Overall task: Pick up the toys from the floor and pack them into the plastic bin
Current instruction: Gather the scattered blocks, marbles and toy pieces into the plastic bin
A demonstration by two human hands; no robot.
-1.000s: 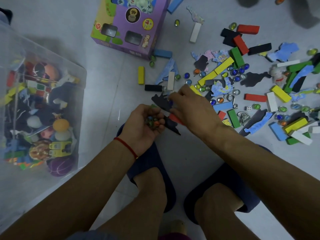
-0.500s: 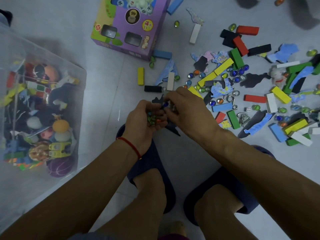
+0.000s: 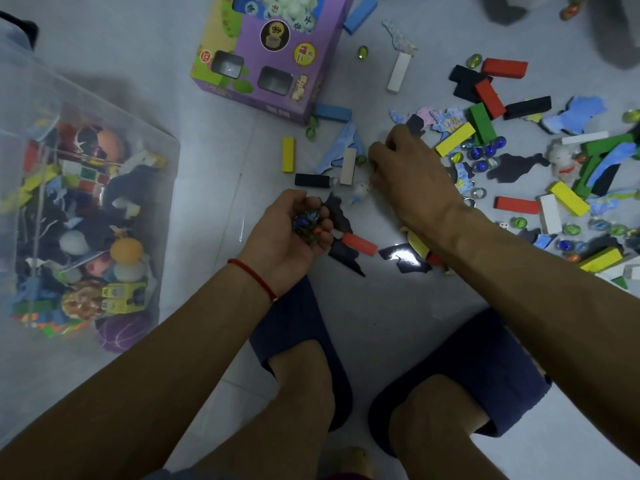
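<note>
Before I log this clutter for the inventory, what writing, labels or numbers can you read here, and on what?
purple toy box: Chinese characters on the printed balls, on a round dark badge and on a yellow sticker, all too blurred to read.
purple toy box, red round sticker: small white print, maybe digits, unreadable.
white die: dots only, count unclear.
blocks, marbles, plastic bin: no text visible.

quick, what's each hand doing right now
Left hand: cupped round a handful of marbles.
Right hand: down among the toys on the floor, fingers curled; cannot tell if it holds anything.
</note>
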